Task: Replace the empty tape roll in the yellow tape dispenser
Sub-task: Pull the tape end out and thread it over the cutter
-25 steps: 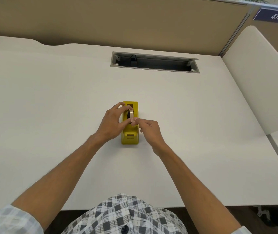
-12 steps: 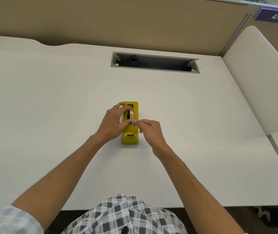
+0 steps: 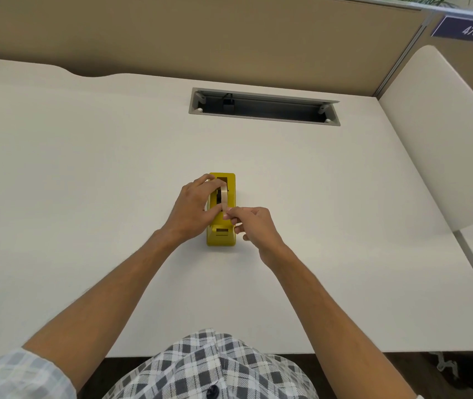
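Bright, even overhead light; sharp focus.
Soft shadows on the surface [image 3: 85,197]; wide-angle bending at edges; no glare.

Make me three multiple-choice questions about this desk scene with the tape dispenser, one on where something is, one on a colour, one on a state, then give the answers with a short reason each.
1. Where does the tape dispenser stand?
A. On the white desk, nearer the person than the cable slot
B. Inside the cable slot
C. On the floor

2. What colour is the dispenser?
A. Blue
B. Yellow
C. Red

3. What is the right hand doing?
A. Lying flat on the desk
B. Resting in the lap
C. Pinching the tape roll at its near edge while the left hand grips it from the side

Answers:
1 A, it sits mid-desk, below the slot in the picture.
2 B, its body is plainly yellow.
3 C, thumb and forefinger meet at the roll over the dispenser.
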`<control>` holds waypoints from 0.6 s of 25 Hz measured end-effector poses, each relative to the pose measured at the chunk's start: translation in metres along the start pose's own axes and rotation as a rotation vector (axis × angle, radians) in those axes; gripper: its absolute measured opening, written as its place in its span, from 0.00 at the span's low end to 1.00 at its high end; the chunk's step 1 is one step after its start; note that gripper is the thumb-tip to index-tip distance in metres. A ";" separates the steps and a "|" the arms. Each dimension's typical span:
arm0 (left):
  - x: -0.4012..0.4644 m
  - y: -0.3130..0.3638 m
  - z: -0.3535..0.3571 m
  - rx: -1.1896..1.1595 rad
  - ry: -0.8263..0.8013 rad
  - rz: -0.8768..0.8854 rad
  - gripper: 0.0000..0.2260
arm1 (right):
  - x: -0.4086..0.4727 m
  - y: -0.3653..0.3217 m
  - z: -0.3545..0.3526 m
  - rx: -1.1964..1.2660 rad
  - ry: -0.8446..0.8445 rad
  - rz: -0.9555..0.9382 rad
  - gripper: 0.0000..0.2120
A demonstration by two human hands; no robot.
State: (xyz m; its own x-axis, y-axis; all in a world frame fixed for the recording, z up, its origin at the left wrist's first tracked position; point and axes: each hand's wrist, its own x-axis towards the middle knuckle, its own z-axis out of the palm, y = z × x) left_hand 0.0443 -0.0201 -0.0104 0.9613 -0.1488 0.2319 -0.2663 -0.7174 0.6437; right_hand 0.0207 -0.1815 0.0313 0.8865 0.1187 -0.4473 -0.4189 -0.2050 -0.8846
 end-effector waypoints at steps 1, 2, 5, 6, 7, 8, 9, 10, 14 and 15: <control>0.000 0.000 0.000 0.008 0.000 0.006 0.17 | -0.001 0.002 0.001 0.003 0.001 0.003 0.12; 0.000 0.000 0.000 0.018 0.002 0.015 0.17 | -0.002 0.003 0.001 0.007 0.003 -0.002 0.13; 0.000 -0.002 0.001 0.041 0.007 0.028 0.18 | -0.004 0.007 0.003 0.037 0.018 -0.037 0.14; 0.000 -0.003 0.001 0.042 0.009 0.029 0.18 | -0.004 0.008 0.003 0.048 0.024 -0.046 0.14; 0.000 -0.003 0.002 0.041 0.011 0.030 0.18 | -0.004 0.009 0.003 0.053 0.026 -0.052 0.14; 0.000 -0.003 0.002 0.037 0.013 0.030 0.17 | -0.005 0.009 0.003 0.051 0.025 -0.059 0.14; -0.001 -0.003 0.002 0.032 0.015 0.033 0.17 | -0.005 0.009 0.002 0.046 0.020 -0.067 0.14; -0.001 -0.002 0.001 0.025 0.017 0.038 0.17 | -0.005 0.009 0.002 0.041 0.014 -0.077 0.14; -0.001 -0.001 -0.001 -0.010 0.028 0.050 0.16 | -0.001 -0.003 -0.002 0.013 0.034 -0.118 0.12; -0.001 -0.001 -0.001 -0.018 0.030 0.045 0.15 | 0.002 -0.007 -0.003 0.012 0.036 -0.133 0.11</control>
State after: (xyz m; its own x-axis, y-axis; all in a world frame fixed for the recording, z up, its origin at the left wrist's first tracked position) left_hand 0.0434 -0.0188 -0.0109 0.9460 -0.1600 0.2819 -0.3103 -0.6984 0.6449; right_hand 0.0257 -0.1831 0.0368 0.9406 0.1090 -0.3214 -0.2996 -0.1783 -0.9373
